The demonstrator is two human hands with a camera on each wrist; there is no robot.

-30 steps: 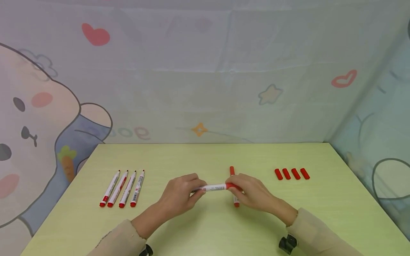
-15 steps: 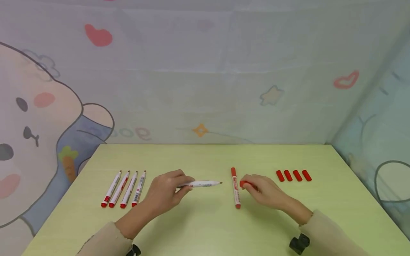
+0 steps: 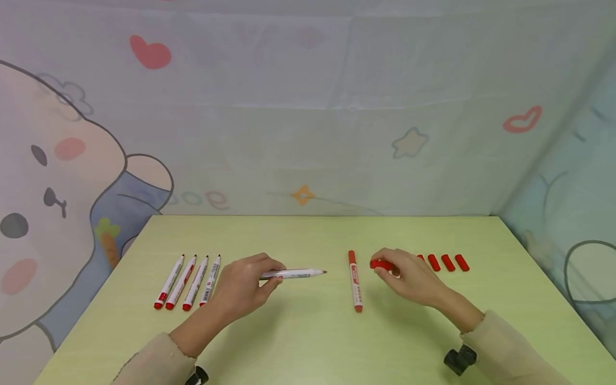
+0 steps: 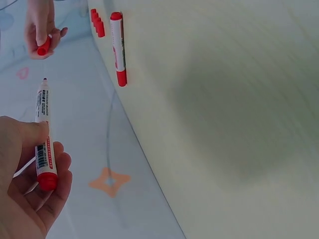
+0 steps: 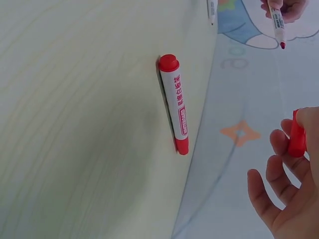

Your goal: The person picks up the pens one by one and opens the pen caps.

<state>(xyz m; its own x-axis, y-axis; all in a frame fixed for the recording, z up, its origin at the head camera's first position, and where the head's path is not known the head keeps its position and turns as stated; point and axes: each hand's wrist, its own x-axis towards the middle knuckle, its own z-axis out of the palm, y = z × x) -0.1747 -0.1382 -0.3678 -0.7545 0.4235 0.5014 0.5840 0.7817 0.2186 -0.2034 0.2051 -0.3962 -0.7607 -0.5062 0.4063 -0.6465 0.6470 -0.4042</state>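
Observation:
My left hand (image 3: 250, 280) grips an uncapped whiteboard marker (image 3: 298, 273) by its rear half, its bare tip pointing right. In the left wrist view the marker (image 4: 43, 107) shows a red end plug and a dark tip. Thumb and forefinger of my right hand (image 3: 414, 275) pinch a red marker cap (image 3: 381, 264); the other fingers are spread apart from it in the right wrist view, where the cap (image 5: 297, 134) stands out clearly. Between the hands a capped red whiteboard marker (image 3: 355, 280) lies on the table, its cap toward the back.
Several uncapped markers (image 3: 192, 280) lie side by side at the left of the table (image 3: 308, 342), partly behind my left hand. A row of red caps (image 3: 448, 262) lies at the right, one partly covered by my right hand. A printed cloth (image 3: 308, 133) hangs behind.
The cap has come off the marker, baring its tip. My left hand has drawn left with the marker, and my right hand has moved right with the cap.

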